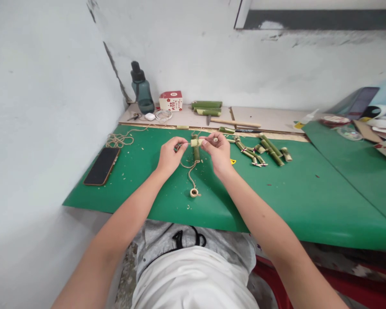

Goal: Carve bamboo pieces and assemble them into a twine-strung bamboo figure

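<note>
My left hand [173, 155] is closed, its thumb and fingertips pinching a thin string at the left of a short pale bamboo piece [194, 143]. From the right, my right hand [218, 153] grips that piece between thumb and fingers. Beneath it, a green bamboo tube [196, 154] lies pointing toward me on the green mat [167, 197]. A twine [190, 174] runs from near the tube down to a small bamboo ring [194, 193], which rests on the mat. Where the string passes between the fingers is too small to make out.
A phone [102, 166] and loose twine [119, 140] lie at the left. Behind stand a bottle [143, 92] and a box [170, 101], with a hammer [234, 122] further right. Jointed bamboo pieces [249, 151] and cut tubes [272, 150] lie right of my hands.
</note>
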A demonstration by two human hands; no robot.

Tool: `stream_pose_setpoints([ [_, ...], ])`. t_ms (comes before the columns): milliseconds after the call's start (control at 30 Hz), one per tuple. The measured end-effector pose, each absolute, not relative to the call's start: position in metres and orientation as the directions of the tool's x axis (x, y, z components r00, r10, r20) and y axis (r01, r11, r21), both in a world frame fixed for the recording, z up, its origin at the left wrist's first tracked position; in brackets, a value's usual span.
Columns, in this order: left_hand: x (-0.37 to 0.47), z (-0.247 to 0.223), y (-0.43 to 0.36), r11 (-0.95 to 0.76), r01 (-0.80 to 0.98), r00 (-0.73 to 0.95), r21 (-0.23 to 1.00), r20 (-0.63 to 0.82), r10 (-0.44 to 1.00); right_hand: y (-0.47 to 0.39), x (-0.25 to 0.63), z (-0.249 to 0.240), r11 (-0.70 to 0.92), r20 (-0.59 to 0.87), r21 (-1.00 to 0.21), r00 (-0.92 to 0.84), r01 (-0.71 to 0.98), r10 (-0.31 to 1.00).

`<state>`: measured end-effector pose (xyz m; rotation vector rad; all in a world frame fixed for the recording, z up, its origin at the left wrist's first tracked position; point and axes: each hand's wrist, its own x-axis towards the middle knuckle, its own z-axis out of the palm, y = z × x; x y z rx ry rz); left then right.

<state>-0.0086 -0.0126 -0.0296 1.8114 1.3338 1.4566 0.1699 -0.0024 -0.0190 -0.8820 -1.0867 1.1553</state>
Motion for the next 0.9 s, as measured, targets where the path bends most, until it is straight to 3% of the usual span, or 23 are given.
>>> stream_pose_setpoints([
  [633,-0.0066,-0.0361,-0.0111,-0.442,0.336,0.026,0.832,0.461,0.887,-0.0014,0.1686,-0.0200,0.268,0.249,-0.931,0.105,-0.249,0.963],
  [900,-0.0070,-0.0358,-0.0111,-0.436,0.326,0.011,0.839,0.458,0.889,-0.0022,0.1672,-0.0205,0.227,0.225,-0.933,0.039,-0.280,0.973],
])
